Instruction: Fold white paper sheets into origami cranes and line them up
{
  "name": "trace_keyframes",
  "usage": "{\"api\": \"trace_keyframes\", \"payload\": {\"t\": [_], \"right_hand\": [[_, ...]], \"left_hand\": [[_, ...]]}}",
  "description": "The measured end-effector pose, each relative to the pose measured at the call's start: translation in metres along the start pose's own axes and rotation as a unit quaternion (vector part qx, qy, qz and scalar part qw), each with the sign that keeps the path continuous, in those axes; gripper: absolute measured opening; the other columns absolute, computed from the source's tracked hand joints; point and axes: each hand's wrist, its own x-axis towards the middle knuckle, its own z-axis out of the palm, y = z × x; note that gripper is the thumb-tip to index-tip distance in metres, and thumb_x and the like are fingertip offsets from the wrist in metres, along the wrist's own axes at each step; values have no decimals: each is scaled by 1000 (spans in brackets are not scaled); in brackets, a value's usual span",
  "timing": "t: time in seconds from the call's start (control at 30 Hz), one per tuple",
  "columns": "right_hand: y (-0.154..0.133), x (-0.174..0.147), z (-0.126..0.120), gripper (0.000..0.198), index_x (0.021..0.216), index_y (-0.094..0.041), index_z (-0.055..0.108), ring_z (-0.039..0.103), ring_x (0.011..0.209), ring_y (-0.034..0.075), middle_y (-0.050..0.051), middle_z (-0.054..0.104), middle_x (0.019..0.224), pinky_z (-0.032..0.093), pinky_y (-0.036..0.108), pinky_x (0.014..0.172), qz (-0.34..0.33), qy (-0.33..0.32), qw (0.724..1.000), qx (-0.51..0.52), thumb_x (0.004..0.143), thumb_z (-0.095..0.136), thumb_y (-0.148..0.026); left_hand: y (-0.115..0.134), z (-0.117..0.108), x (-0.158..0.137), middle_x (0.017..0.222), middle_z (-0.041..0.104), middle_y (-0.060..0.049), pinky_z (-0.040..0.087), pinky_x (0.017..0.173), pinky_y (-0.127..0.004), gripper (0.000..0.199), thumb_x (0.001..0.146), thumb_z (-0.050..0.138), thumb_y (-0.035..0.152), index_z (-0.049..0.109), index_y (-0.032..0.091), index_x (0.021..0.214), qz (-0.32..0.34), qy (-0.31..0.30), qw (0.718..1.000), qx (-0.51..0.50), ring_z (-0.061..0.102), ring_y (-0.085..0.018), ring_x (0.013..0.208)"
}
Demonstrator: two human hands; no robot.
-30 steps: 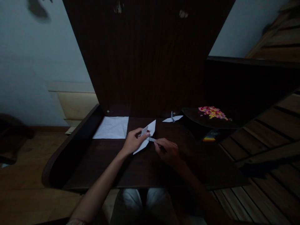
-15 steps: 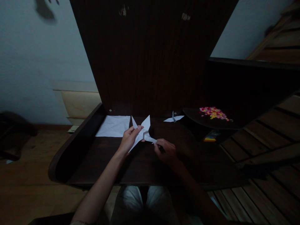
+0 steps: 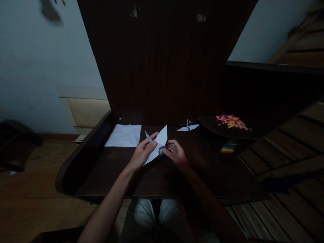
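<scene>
Over the dark desk I hold a white origami paper crane (image 3: 162, 135) with its pointed wings spread. My left hand (image 3: 143, 150) pinches its body from the left, thumb on top, and the thin upright point beside those fingers belongs to the same paper. On the right side, my right hand (image 3: 176, 152) has its fingers curled and pressed to the crane's folded end. Its fingertips partly hide that end. Behind my right hand, a smaller finished-looking paper crane (image 3: 188, 127) stands at the back of the desk.
A flat white paper sheet (image 3: 124, 135) lies at the back left of the desk (image 3: 106, 175). On a raised corner shelf at the right sits a pile of small pink, red and yellow pieces (image 3: 231, 121). A colourful packet (image 3: 227, 149) is tucked below it. A raised side panel (image 3: 83, 152) borders the left.
My right hand has come in closer to the crane's body, and the end that stuck out to the right now looks folded in. The crane has shifted slightly right.
</scene>
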Motion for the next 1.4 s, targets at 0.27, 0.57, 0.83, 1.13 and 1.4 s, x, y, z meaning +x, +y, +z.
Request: {"api": "trace_keyframes", "payload": {"t": [0.27,0.57,0.83,1.13,1.4], "right_hand": [[-24,-3,6,9,73,-19,62,58,73,16,2,61,75,46,29,66,-92,36,994,-48,77,64,-28],[-30,-10,26,5,73,-19,62,58,69,14,2,61,73,45,26,61,-122,109,986,-33,78,63,-19],[-35,-4,32,9,77,-18,59,57,63,12,1,57,77,47,23,50,-41,134,985,101,77,64,-27],[-34,-4,30,19,84,-19,55,58,62,13,1,60,73,48,22,48,52,167,975,134,77,64,-34],[-29,-2,30,22,87,-19,54,62,72,13,1,58,82,51,25,63,14,170,978,117,73,69,-27]], "left_hand": [[9,8,-10,97,70,-7,48,75,-26,49,76,66,39,60,15,118,-12,43,998,-35,64,-18,83],[5,13,-11,86,69,-5,51,67,-23,27,74,66,23,63,15,100,-24,114,971,-209,65,-15,73],[-13,16,-10,93,66,-6,53,76,-27,36,68,64,9,57,14,102,-62,143,950,-272,65,-14,80],[-27,16,-15,98,65,-6,49,80,-27,30,68,69,21,62,17,97,75,174,982,11,61,-20,96],[-14,23,-18,91,62,-3,50,60,-20,45,64,76,22,52,18,101,195,199,953,123,61,-10,68]]}}
